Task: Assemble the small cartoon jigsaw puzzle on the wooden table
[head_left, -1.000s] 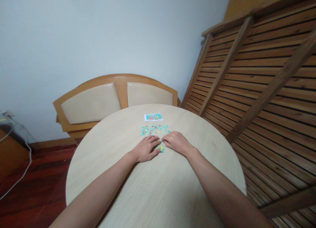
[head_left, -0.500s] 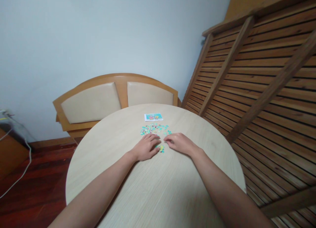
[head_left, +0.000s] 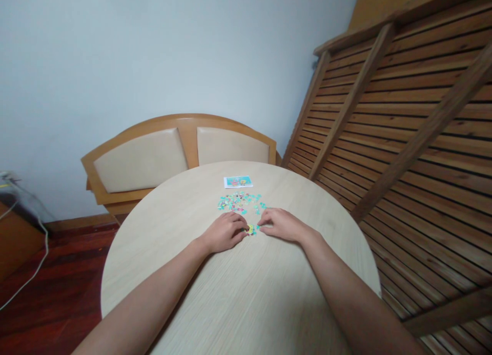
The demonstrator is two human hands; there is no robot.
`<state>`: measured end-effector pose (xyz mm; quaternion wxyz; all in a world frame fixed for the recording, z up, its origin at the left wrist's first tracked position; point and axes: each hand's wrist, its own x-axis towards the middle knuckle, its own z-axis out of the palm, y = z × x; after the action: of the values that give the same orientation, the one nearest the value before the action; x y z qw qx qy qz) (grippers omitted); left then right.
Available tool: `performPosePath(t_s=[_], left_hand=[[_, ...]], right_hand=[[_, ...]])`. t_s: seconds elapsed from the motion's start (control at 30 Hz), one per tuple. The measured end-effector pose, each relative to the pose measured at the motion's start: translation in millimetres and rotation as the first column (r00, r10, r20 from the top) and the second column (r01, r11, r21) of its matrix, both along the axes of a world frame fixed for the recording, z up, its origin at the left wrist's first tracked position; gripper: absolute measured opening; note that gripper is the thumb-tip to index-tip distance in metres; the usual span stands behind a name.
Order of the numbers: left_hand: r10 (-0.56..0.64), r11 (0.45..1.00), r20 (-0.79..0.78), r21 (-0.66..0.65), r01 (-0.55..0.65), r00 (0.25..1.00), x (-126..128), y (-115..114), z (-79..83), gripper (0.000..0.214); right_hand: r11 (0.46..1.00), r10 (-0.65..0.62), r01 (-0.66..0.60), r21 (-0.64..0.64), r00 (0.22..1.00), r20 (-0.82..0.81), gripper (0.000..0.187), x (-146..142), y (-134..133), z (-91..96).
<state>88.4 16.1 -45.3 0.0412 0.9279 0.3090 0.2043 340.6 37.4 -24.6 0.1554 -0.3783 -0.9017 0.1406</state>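
Head view: nearer than the yellow patch [head_left: 250,230], pale wood grain of a round table [head_left: 246,293], with a left forearm [head_left: 154,293] slanting in from the near left and a right forearm [head_left: 338,288] from the near right. As for the yellow patch itself, lying flat on the tabletop, left end partly covered by fingers; cannot tell the direction of its long axis. Mostly bright yellow, with darker marks and some teal at the right edge; details too small to make out.

At the left edge of the yellow patch, a left hand [head_left: 226,232], palm down, fingers bent, thumb and forefinger apart, tips against the patch; cannot tell whether clamped on it. Just right of the patch, a right hand [head_left: 282,224], fingers curled toward the thumb, tips facing the patch; at those tips, a teal piece [head_left: 258,227], too small to tell whether pinched or merely touched.

Beyond the yellow patch, a scatter of loose pieces [head_left: 234,200], largely teal, some pink. Farther beyond, a picture card [head_left: 238,182], flat, long axis running left to right. Well past the patch, to its far left, a padded headboard [head_left: 154,158]; to its far right, a slatted wooden frame [head_left: 384,124].
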Motion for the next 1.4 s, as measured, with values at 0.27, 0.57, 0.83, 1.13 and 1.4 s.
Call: performPosePath(t_s=[0.27,0.57,0.83,1.13,1.4], left_hand=[[0.009,1.0,-0.01,0.002,-0.009,1.0,0,-1,-0.5,0.026],[0.007,1.0,-0.009,-0.002,-0.007,1.0,0,-1,-2.7,0.027],[0.005,1.0,-0.01,-0.011,-0.005,1.0,1,-2,0.0,0.028],[0.0,1.0,-0.018,-0.01,-0.001,1.0,1,-1,-1.3,0.028],[-0.011,1.0,-0.019,-0.009,0.011,1.0,2,-1,0.3,0.028]], right_hand=[[0.989,0.002,-0.013,-0.145,0.997,-0.078,0.021,-1,0,-3.4],[0.984,-0.01,-0.009,-0.179,0.994,-0.106,0.026,-3,-4,1.6],[0.98,0.016,-0.043,-0.193,0.99,-0.138,0.024,-3,-1,-5.8],[0.98,0.002,-0.032,-0.198,0.989,-0.148,0.024,-5,-2,-5.8],[0.967,-0.065,0.028,-0.255,0.989,-0.136,0.027,-10,-3,-10.3]])
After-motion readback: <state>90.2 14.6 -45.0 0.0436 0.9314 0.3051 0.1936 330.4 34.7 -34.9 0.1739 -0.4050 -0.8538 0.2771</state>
